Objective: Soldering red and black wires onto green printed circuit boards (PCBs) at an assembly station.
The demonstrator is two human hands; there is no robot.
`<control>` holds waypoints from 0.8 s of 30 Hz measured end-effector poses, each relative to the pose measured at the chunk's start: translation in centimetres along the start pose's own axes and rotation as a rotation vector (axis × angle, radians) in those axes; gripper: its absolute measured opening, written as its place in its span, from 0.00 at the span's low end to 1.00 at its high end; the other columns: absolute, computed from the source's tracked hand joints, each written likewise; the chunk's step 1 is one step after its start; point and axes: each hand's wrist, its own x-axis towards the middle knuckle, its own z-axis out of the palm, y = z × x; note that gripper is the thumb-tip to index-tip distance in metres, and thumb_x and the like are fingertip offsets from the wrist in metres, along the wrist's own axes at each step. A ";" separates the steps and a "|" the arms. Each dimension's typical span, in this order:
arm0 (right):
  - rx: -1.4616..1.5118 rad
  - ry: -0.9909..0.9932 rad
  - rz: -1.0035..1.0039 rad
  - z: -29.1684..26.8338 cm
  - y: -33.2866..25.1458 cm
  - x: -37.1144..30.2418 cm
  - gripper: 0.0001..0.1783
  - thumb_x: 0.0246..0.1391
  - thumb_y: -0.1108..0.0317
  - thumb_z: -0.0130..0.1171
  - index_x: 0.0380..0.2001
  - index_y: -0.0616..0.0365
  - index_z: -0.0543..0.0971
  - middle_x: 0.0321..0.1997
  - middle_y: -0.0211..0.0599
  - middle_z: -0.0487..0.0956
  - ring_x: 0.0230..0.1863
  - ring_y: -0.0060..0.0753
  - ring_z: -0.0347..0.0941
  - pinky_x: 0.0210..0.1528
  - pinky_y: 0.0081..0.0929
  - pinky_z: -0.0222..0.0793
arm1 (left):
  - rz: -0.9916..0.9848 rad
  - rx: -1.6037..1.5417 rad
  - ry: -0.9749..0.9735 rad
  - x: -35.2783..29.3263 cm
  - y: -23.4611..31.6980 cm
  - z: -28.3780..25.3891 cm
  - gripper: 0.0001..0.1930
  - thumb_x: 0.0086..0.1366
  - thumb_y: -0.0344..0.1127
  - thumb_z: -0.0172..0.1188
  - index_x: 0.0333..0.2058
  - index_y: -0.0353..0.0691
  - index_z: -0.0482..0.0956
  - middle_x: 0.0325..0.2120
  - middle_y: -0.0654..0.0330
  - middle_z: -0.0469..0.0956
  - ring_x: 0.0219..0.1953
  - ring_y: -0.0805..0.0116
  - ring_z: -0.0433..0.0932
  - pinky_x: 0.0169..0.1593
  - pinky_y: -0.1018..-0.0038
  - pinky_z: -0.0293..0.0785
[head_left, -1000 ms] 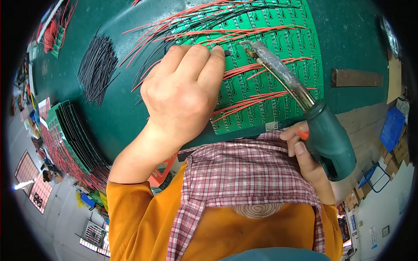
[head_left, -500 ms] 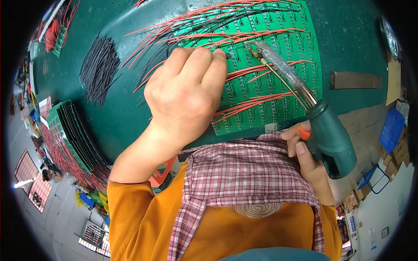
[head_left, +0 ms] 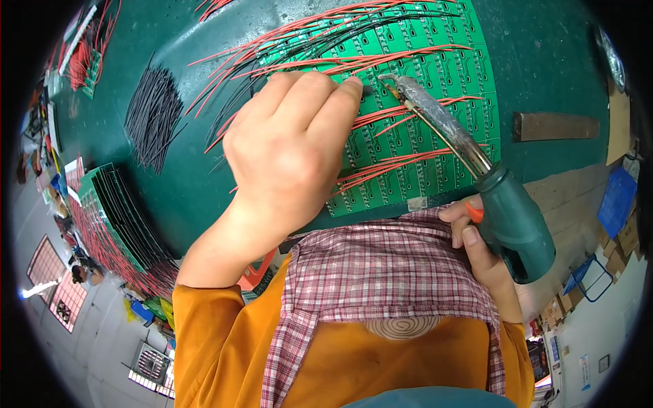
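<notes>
A green sheet of joined circuit boards (head_left: 469, 75) lies on the table, crossed by rows of red wires (head_left: 401, 158) and, toward the far side, black wires (head_left: 354, 35). My left hand (head_left: 289, 146) is closed over the sheet's left part, thumb and forefinger pinched at its surface. What they pinch is hidden; a small dark bit shows just past the fingertips. My right hand (head_left: 476, 234) grips a green soldering gun (head_left: 517, 217) with a finger at its orange trigger. Its long metal barrel slants up leftward, the tip just right of my left fingertips over the boards.
A pile of loose black wires (head_left: 155, 112) lies left on the green table. Nearer me stands a stack of wired boards (head_left: 112, 214). More red-wired boards (head_left: 81, 71) are at the far left. A brown bar (head_left: 554, 127) rests to the right.
My left hand has shifted a little to the right over the boards. The soldering gun's tip has come slightly nearer to me. The whole view has moved a little.
</notes>
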 end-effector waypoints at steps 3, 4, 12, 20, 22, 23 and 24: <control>-0.085 0.005 0.009 0.2 -0.2 0.1 0.10 0.54 0.69 0.56 0.37 0.63 0.76 0.33 0.33 0.77 0.25 0.16 0.65 0.30 0.17 0.63 | 0.080 0.071 0.089 -0.1 -0.5 1.0 0.11 0.41 0.29 0.57 0.28 0.38 0.78 0.22 0.63 0.71 0.25 0.68 0.73 0.24 0.76 0.69; -0.046 0.031 0.021 0.4 -0.2 0.1 0.10 0.54 0.68 0.56 0.37 0.63 0.76 0.33 0.33 0.77 0.25 0.16 0.65 0.30 0.17 0.64 | 0.067 0.074 0.083 -0.1 -0.3 1.0 0.11 0.41 0.29 0.57 0.28 0.38 0.78 0.22 0.63 0.71 0.25 0.68 0.73 0.23 0.76 0.69; -0.187 -0.083 -0.096 -0.4 0.6 0.0 0.13 0.56 0.70 0.51 0.44 0.60 0.66 0.35 0.47 0.75 0.23 0.21 0.66 0.30 0.23 0.68 | 0.073 0.111 0.106 0.0 -0.1 1.3 0.10 0.41 0.29 0.58 0.27 0.39 0.78 0.22 0.65 0.70 0.26 0.70 0.73 0.23 0.77 0.69; 0.061 0.077 0.009 0.4 -0.2 -0.1 0.14 0.55 0.68 0.55 0.40 0.67 0.73 0.31 0.32 0.75 0.26 0.16 0.65 0.34 0.19 0.65 | 0.054 0.152 0.068 0.0 0.0 1.1 0.09 0.43 0.29 0.59 0.27 0.40 0.78 0.22 0.64 0.69 0.26 0.69 0.73 0.23 0.76 0.69; 0.025 0.049 0.013 -0.3 0.1 -0.2 0.13 0.55 0.69 0.55 0.40 0.67 0.73 0.32 0.33 0.76 0.27 0.16 0.65 0.34 0.19 0.65 | 0.041 0.123 0.042 0.1 -0.2 0.9 0.09 0.43 0.28 0.58 0.27 0.40 0.78 0.22 0.64 0.70 0.25 0.68 0.72 0.24 0.76 0.69; -0.013 0.020 0.017 -0.7 0.2 -0.3 0.13 0.55 0.69 0.55 0.40 0.67 0.73 0.33 0.34 0.76 0.27 0.16 0.65 0.34 0.19 0.65 | 0.026 0.094 0.017 0.2 -0.2 0.8 0.09 0.43 0.28 0.58 0.28 0.39 0.78 0.22 0.63 0.70 0.25 0.67 0.72 0.24 0.75 0.69; -0.011 0.023 0.017 -0.6 0.3 -0.4 0.13 0.55 0.69 0.55 0.40 0.67 0.73 0.33 0.34 0.76 0.27 0.16 0.65 0.34 0.19 0.65 | 0.029 0.093 0.015 0.4 -0.2 0.4 0.09 0.43 0.28 0.58 0.28 0.39 0.78 0.22 0.63 0.70 0.25 0.67 0.72 0.24 0.75 0.69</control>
